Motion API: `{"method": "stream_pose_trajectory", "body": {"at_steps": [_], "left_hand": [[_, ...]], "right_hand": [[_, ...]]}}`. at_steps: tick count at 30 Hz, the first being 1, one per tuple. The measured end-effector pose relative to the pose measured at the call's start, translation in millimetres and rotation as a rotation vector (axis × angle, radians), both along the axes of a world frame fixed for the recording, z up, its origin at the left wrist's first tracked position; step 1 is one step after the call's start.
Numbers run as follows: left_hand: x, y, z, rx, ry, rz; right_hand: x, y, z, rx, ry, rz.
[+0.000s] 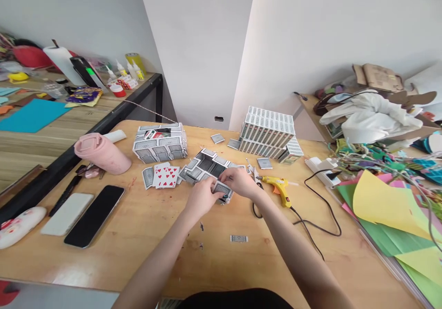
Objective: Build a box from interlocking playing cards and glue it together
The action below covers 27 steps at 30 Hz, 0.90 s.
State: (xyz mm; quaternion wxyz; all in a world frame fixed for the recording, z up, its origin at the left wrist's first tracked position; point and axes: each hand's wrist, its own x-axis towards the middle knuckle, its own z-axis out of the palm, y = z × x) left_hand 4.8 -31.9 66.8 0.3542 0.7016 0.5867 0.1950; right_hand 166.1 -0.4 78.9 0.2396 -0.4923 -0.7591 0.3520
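hands (204, 195) (238, 181) on box (199, 174) edge, gap to phone (95, 216)

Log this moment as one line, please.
left hand: holding card box | right hand: touching same box | glue gun: on table, right of box

Left of our fingers (226, 174), we are seeing a pink tumbler (102, 153) and a black phone (95, 215) lying beside a white slab (67, 213); well right of them, yellow paper (383, 203) and white cloth (373, 120).

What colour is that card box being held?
The card box is patterned grey and white; the head view shows it best.
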Motion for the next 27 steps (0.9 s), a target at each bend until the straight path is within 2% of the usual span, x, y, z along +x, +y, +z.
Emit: {"method": "stream_pose_trajectory", "body": {"at_steps": [3,5,7,8,11,13,16,18,22,27], "left_hand": [[2.4,4.8,-0.1,-0.021,0.016,0.013],[3.8,4.9,-1.4,-0.003,0.028,0.019],[5.9,2.4,-2.5,0.022,0.06,0.032],[7.4,0.4,-2.6,0.036,0.086,0.045],[14.2,-7.5,0.5,0.074,0.168,0.09],[19.4,-11.7,5.2,0.084,0.235,0.104],[24.8,-11.3,11.9,0.106,0.329,0.096],[25.9,-5.4,12.5,0.148,0.294,0.05],[24.5,11.2,3.2,0.152,0.15,-0.061],[23.9,17.3,-7.8,0.132,0.146,-0.056]], "right_hand": [[5.9,-14.6,-5.3,0.151,0.17,-0.105],[10.4,-30.5,-14.4,0.245,0.265,-0.322],[11.2,-50.9,-27.3,0.301,0.324,-0.61],[9.5,-61.9,-34.3,0.285,0.32,-0.654],[-3.6,-90.3,-52.4,0.198,0.293,-0.601],[-14.1,-100.1,-60.5,0.212,0.306,-0.615],[-23.3,-99.2,-68.9,0.238,0.349,-0.67],[-24.6,-92.6,-74.7,0.224,0.413,-0.699],[-24.9,-81.3,-87.2,0.202,0.555,-0.751],[-27.4,-79.9,-93.2,0.217,0.627,-0.747]]}}
